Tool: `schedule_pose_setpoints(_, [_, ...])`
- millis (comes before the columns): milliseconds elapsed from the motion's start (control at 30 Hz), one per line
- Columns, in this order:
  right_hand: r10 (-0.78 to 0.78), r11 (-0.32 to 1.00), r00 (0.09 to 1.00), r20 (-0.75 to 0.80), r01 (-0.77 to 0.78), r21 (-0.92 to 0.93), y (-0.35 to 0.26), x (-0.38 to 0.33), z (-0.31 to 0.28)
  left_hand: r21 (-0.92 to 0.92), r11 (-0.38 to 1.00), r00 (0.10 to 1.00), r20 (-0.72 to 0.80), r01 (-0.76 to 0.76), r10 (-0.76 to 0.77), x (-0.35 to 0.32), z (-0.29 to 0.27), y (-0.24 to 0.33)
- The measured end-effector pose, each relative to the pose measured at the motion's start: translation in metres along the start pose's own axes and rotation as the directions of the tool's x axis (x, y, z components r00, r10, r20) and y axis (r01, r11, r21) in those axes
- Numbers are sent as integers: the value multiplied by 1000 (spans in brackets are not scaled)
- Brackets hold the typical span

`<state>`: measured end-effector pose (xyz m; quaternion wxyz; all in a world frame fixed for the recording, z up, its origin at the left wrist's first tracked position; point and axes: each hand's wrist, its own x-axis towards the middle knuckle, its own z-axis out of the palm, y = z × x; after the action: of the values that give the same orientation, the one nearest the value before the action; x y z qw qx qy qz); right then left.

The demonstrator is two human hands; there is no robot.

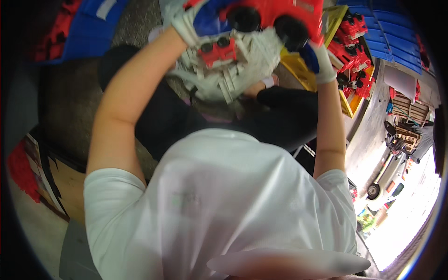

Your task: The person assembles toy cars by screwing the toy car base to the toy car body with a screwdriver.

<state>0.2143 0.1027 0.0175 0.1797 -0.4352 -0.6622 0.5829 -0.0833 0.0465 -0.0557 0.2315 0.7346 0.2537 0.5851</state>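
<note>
A large red toy car (289, 10) with black wheels is held up at the top edge of the head view, partly cut off by it. My left hand (205, 21), in a white glove with a blue palm, grips its left end. On its right end is my right hand (319, 63), gloved the same way, its fingers mostly hidden under the car. Below lies a crumpled whitish plastic bag (256, 56) with pale grey plastic parts (226, 84) in and around it. A smaller red toy car (218, 51) rests among those parts.
To the right, a yellow crate (298, 70) stands beside several red toy cars (352, 56). Blue plastic crates (382, 28) stand behind. Another blue crate (93, 32) with red pieces is far left. A cardboard box (65, 182) sits at lower left. A parked vehicle (389, 179) shows outside.
</note>
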Motion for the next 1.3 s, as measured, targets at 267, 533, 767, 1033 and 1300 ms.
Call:
schedule_pose_setpoints(267, [-390, 854, 896, 212, 438, -280, 20, -26, 27, -733, 212, 729, 512, 646, -454, 2, -5, 26])
schedule_pose_setpoints(533, [-219, 975, 976, -4, 218, -52, 0, -78, 27, -246, 966, 955, 260, -79, 144, -8, 10, 36])
schedule_pose_setpoints(767, [-133, 907, 942, 307, -10, 422, -22, -81, 9, -717, -413, 592, 697, 562, -405, 18, 14, 92])
schedule_pose_setpoints(1033, [-456, 871, 865, 210, 482, -97, 8, -79, 23, -591, -129, 418, 692, 797, -588, 38, 29, 130])
schedule_pose_setpoints(1300, [-620, 743, 769, 152, 639, -201, 39, -121, 18, -563, -113, 364, 661, 819, -656, 24, 56, 132])
